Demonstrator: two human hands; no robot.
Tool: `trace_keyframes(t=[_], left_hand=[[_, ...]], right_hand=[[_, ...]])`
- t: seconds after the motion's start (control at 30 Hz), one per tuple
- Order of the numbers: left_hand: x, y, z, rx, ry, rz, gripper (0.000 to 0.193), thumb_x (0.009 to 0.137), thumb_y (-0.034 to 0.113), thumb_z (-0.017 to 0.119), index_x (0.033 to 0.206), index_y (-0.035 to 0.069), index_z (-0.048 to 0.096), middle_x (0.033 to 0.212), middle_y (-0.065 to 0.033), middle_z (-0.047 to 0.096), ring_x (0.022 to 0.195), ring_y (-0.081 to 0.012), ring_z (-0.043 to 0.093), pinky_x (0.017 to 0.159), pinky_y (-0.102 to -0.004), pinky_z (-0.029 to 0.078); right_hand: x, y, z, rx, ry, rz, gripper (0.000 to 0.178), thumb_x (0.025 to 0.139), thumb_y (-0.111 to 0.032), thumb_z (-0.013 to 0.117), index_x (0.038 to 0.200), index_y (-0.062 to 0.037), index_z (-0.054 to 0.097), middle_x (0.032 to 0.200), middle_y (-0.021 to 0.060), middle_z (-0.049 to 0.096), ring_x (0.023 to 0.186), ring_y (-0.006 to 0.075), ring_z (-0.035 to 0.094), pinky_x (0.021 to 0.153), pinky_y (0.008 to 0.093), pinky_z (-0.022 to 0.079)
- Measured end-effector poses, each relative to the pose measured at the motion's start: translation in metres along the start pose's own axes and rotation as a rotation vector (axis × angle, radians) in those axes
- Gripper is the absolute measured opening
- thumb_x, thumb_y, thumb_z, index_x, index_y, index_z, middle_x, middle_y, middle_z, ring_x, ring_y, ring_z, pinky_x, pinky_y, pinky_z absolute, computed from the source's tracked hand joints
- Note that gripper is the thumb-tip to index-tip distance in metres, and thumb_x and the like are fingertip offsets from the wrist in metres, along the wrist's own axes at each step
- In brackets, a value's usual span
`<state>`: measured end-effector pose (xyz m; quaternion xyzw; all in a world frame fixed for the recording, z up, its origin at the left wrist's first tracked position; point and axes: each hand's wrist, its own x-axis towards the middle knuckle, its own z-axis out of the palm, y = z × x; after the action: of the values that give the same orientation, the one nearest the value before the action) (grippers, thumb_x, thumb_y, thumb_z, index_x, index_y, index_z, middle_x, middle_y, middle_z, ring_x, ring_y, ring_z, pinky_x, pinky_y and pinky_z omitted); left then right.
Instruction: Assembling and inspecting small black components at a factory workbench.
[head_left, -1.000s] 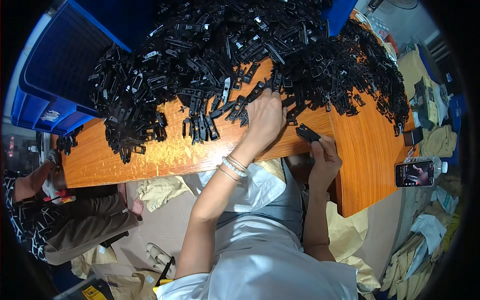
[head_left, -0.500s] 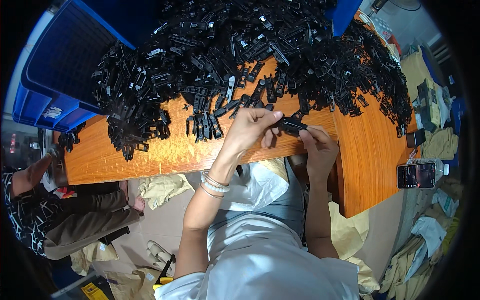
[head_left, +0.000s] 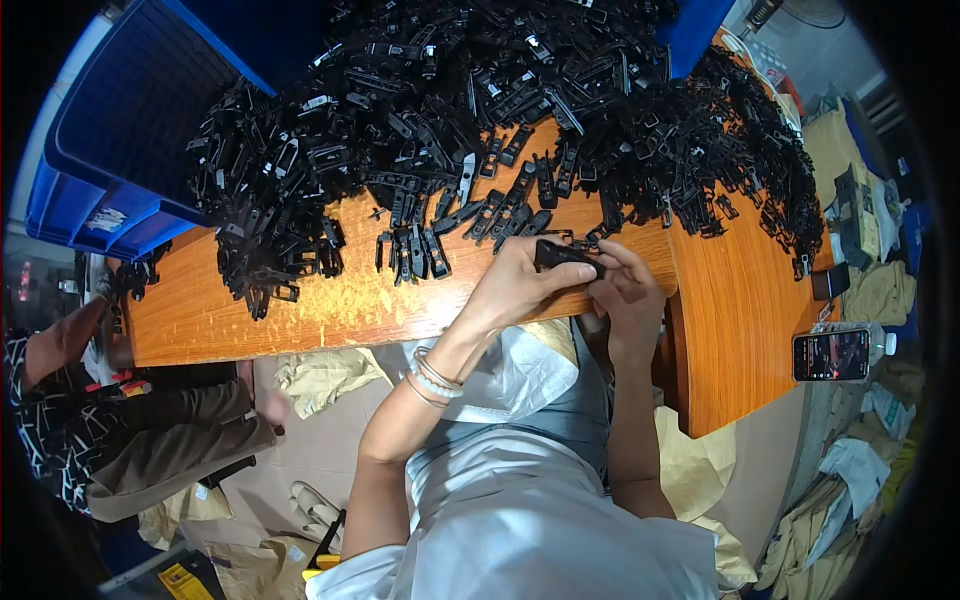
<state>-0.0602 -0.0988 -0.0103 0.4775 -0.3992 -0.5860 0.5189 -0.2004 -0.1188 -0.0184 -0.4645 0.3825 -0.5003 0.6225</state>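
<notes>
My left hand (head_left: 515, 282) pinches a small dark plastic piece (head_left: 562, 257), elongated like a clip, just above the table's front edge. My right hand (head_left: 630, 292) closes its fingers on the right end of that same piece; part of it is hidden behind the fingers. Beyond my hands, a loose group of black clip-like parts (head_left: 520, 205) lies on the wooden table (head_left: 370, 315). Behind these rises a big heap of similar black parts (head_left: 420, 100). A second heap of thin black frame-like pieces (head_left: 700, 130) spreads over the right side.
Blue plastic crates (head_left: 125, 150) stand at the left. A phone (head_left: 832, 355) leans against a clear plastic bottle at the right. Another person's arm (head_left: 65, 345) reaches to the table at far left. Paper bags (head_left: 330, 380) lie on the floor; a white bag (head_left: 510, 370) is by my lap.
My left hand has turned, its thumb now lying along the front of the piece. My right fingers have shifted upward and closer around its right end. The other person's arm has moved slightly.
</notes>
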Motion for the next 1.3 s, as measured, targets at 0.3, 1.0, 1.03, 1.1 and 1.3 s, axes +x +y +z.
trace_keyframes(t=[0.3, 1.0, 1.03, 1.1, 1.3], left_hand=[[0.019, 0.003, -0.003, 0.026, -0.161, 0.015, 0.027, 0.083, 0.021, 0.06, 0.067, -0.001, 0.062, 0.056, 0.0005, 0.053, 0.05, -0.0038, 0.043, 0.045, -0.0192, 0.033], [0.058, 0.022, -0.038, 0.281, 0.325, 0.161, 0.014, 0.077, 0.004, 0.062, 0.086, -0.003, 0.054, 0.08, -0.0092, 0.061, 0.07, -0.0169, 0.061, 0.066, -0.0276, 0.05], [0.043, 0.021, -0.035, -0.066, 0.216, 0.078, 0.013, 0.079, 0.003, 0.059, 0.089, -0.004, 0.054, 0.082, -0.0101, 0.062, 0.073, -0.0179, 0.063, 0.069, -0.0274, 0.051], [0.023, 0.017, -0.031, 0.011, 0.086, -0.011, 0.014, 0.083, 0.003, 0.053, 0.095, -0.005, 0.055, 0.084, -0.0111, 0.062, 0.08, -0.0186, 0.063, 0.075, -0.0279, 0.05], [-0.01, 0.018, -0.027, 0.365, -0.087, 0.066, 0.04, 0.081, 0.01, 0.059, 0.116, -0.006, 0.049, 0.088, -0.0116, 0.064, 0.08, -0.015, 0.06, 0.075, -0.0246, 0.046]], right_hand=[[-0.001, 0.009, -0.013, -0.022, 0.057, -0.111, 0.019, 0.08, -0.006, 0.058, 0.097, 0.0033, 0.06, 0.068, 0.0037, 0.056, 0.054, 0.0067, 0.048, 0.046, 0.0169, 0.033], [0.001, 0.013, -0.023, -0.028, 0.042, 0.052, 0.02, 0.08, 0.001, 0.055, 0.099, 0.0049, 0.058, 0.068, 0.007, 0.057, 0.054, 0.0076, 0.051, 0.046, 0.017, 0.038], [0.001, 0.012, -0.02, -0.044, -0.007, -0.016, 0.021, 0.078, 0.003, 0.056, 0.099, 0.005, 0.058, 0.071, 0.0072, 0.057, 0.055, 0.0076, 0.052, 0.047, 0.0169, 0.039], [0.006, 0.013, -0.017, -0.136, -0.084, -0.117, 0.021, 0.077, 0.005, 0.057, 0.098, 0.0052, 0.058, 0.075, 0.0076, 0.057, 0.057, 0.0083, 0.054, 0.048, 0.0173, 0.041], [0.001, 0.005, -0.007, -0.35, -0.219, -0.336, 0.021, 0.073, 0.009, 0.059, 0.095, 0.0063, 0.058, 0.088, 0.0083, 0.056, 0.069, 0.0107, 0.058, 0.055, 0.0178, 0.045]])
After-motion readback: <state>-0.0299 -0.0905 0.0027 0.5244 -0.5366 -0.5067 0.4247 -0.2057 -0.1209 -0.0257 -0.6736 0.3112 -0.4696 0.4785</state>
